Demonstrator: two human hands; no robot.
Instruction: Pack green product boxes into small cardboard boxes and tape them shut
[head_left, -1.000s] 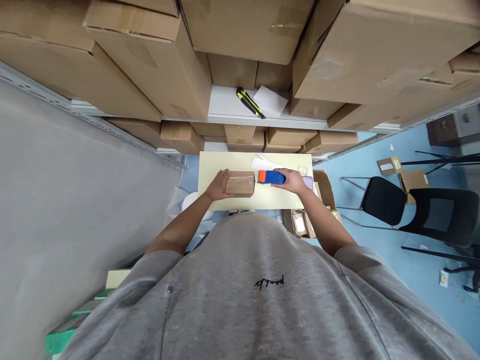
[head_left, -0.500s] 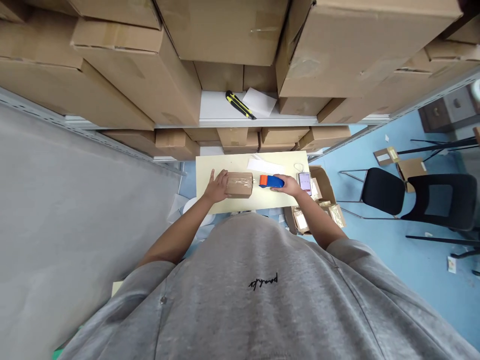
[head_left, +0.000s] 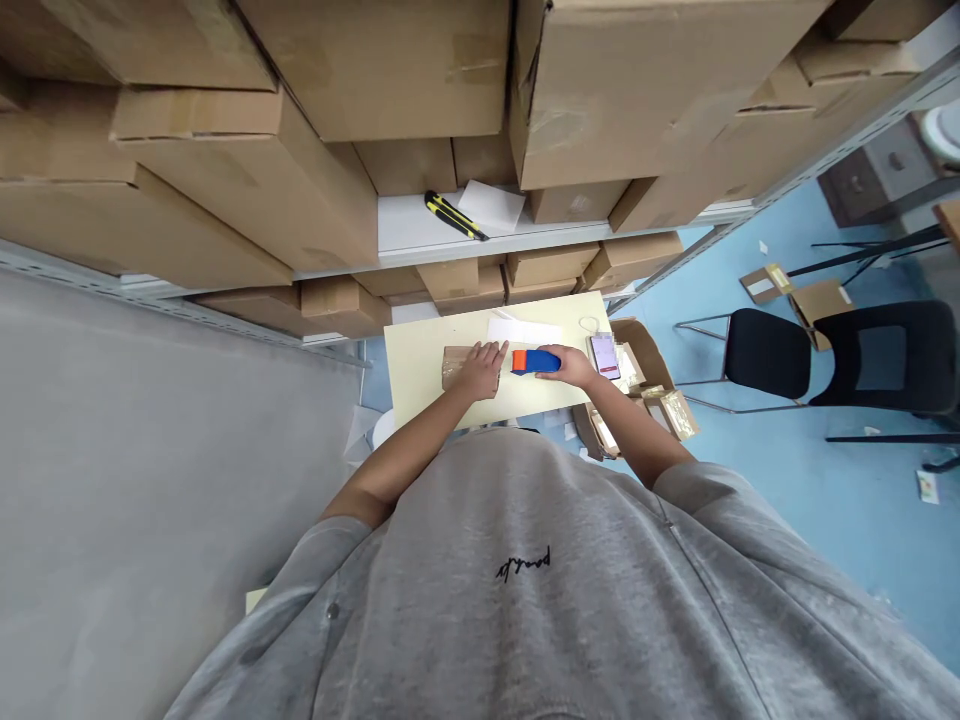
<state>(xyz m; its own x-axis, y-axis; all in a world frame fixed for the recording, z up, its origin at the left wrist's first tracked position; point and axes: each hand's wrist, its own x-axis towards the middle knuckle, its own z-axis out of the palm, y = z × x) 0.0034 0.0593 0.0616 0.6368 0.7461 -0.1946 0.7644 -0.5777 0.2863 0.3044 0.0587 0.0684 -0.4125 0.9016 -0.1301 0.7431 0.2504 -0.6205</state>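
A small cardboard box (head_left: 454, 368) lies on the pale yellow table (head_left: 409, 395), partly covered by my left hand (head_left: 481, 371). That hand lies flat across the box's right part, its fingers stretched toward the right end. Just right of the box, my right hand (head_left: 566, 366) is wrapped round a blue and orange tape dispenser (head_left: 536, 361). A narrow gap shows between the dispenser and my left fingertips. Beyond both hands lies a white sheet of paper (head_left: 525, 330). A phone (head_left: 604, 356) with a lit screen rests near the table's right edge.
Shelves ahead hold several large cardboard boxes (head_left: 375, 70). A yellow and black utility knife (head_left: 455, 215) lies on the shelf by a white paper (head_left: 492, 205). Right of the table stands an open carton (head_left: 649, 350) with taped parcels. Further right is a black chair (head_left: 769, 357); a grey wall (head_left: 150, 480) stands left.
My left hand has moved from the box's left end to the right, over its top and right part. My right hand still holds the tape dispenser. The view has tilted slightly.
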